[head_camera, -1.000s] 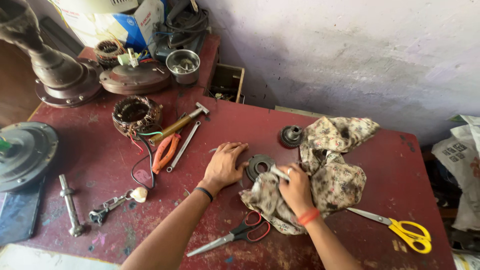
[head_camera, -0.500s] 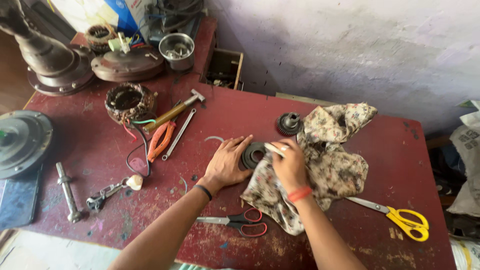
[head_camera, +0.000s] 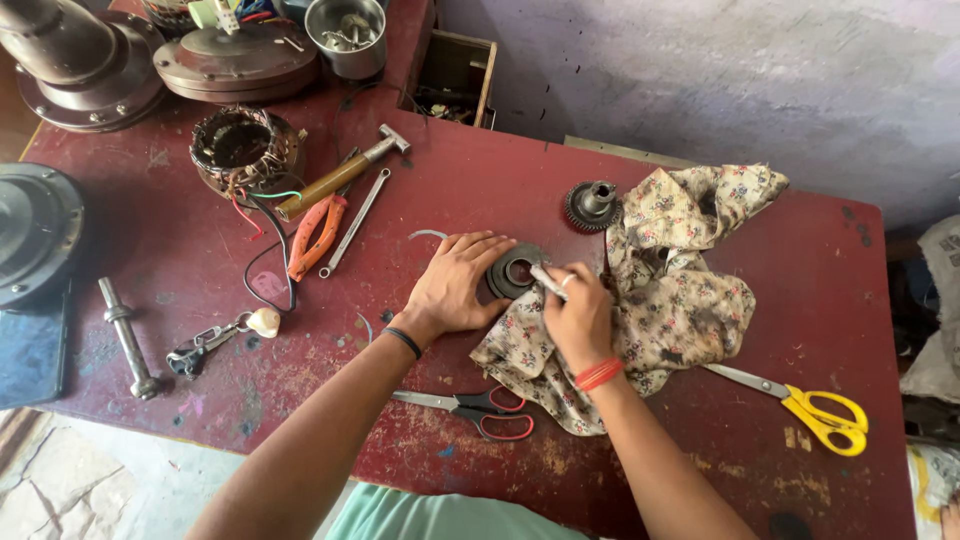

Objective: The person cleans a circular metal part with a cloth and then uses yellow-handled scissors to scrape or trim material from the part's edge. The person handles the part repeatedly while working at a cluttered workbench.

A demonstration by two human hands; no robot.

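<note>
A dark round metal ring part lies on the red table at the edge of a floral cloth. My left hand presses flat beside the ring, fingers touching its left side. My right hand rests on the cloth and pinches a short whitish stick whose tip points at the ring. A small gear with a hub stands just beyond the cloth.
Red-handled scissors lie near the front edge, yellow-handled scissors at the right. Hammer, orange pliers, a wrench and a wound motor stator sit at the left. A steel bowl, fan housings and a wooden box stand at the back.
Both hands stay at the ring part; my right hand has shifted slightly, bringing the whitish stick onto the ring. The camera has moved closer and lower over the table.
</note>
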